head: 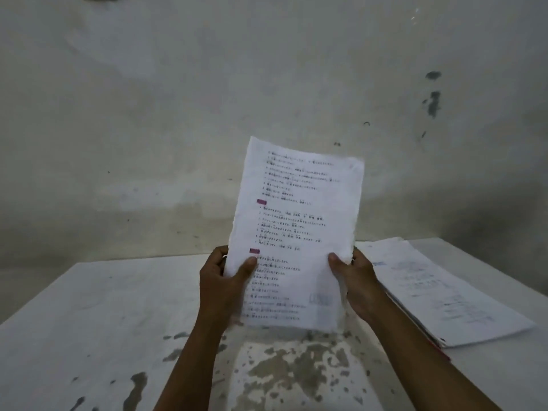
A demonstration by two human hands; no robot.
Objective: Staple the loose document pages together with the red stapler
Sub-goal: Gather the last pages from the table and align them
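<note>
Both hands up, holding the document pages [296, 232] near upright above the tabletop [89, 321], printed side facing the camera, slightly tilted with the top leaning left. Left hand [221, 283] grips the lower left edge, thumb across the front of the sheet, fingers behind. Right hand [354, 280] grips the lower right edge the same way, thumb on front. Bottom edge of the pages hangs clear of the tabletop, not touching. Text is lines of small print with two magenta heading marks on the left margin; too blurred to read. Edges look rough. Can't tell how many sheets are in the grip.

Second stack of papers [439, 295] lies flat on the tabletop to the right, well apart from the held pages, something red peeking out under its near edge. Tabletop is white, paint worn off in patches near the camera. Stained wall [207, 99] behind.
</note>
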